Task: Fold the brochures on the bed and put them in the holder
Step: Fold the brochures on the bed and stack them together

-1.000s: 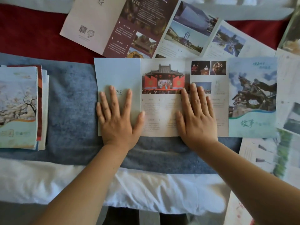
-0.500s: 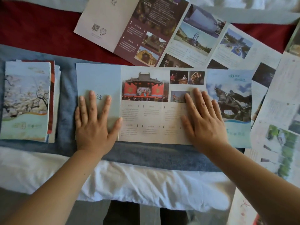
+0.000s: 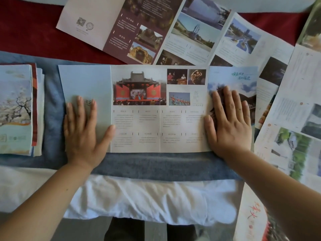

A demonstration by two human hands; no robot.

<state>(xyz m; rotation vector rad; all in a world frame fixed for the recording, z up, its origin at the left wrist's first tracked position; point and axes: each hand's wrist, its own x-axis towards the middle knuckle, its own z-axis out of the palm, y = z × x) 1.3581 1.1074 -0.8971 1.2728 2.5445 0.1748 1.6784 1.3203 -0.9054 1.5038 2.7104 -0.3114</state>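
Observation:
An unfolded four-panel brochure lies flat on the blue blanket in front of me. Its middle panels show a red temple stage and text. My left hand presses flat on its pale blue leftmost panel, fingers spread. On the rightmost panel, with sky and a horse statue, my right hand lies flat. A stack of folded brochures sits at the left. No holder is in view.
More unfolded brochures lie around: a maroon and white one at the top on the red cover, several overlapping at the right. A white sheet hangs over the bed's near edge.
Both hands slid apart along the brochure: the right hand from the third panel onto the rightmost one, the left hand staying on the leftmost panel. The camera view shifted.

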